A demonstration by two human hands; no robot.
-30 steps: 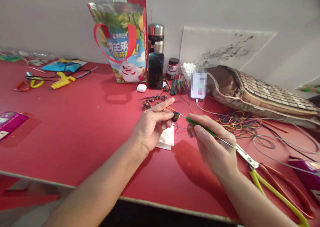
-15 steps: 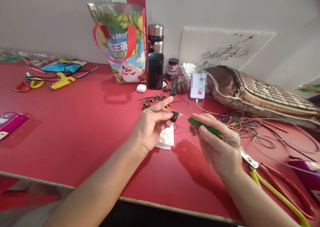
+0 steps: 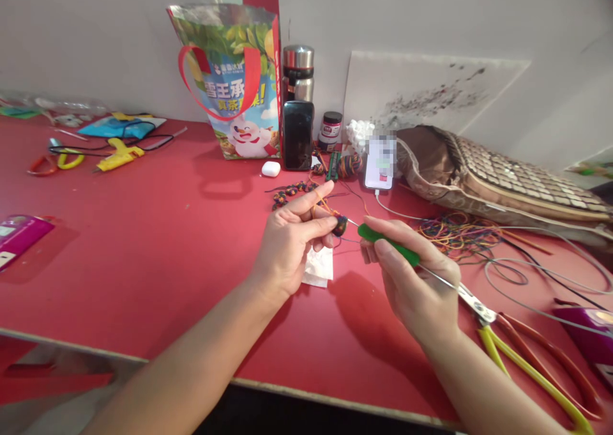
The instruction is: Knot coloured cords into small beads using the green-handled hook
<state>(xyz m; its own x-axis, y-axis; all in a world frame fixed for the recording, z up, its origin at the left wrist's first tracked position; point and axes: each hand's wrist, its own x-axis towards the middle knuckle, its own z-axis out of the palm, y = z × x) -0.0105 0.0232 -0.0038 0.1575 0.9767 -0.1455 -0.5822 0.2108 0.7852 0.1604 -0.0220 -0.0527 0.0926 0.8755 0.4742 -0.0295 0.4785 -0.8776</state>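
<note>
The left hand (image 3: 304,230) pinches a small, rounded, dark multicoloured yarn piece (image 3: 340,225) — knobbly, orange strand looped — while the right hand (image 3: 414,262) grips a smooth green-handled metal hook (image 3: 389,244).

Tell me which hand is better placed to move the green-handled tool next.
Probably the right hand: it grips the green handle, whose metal shaft reaches the dark knotted piece pinched by the left hand.
</note>
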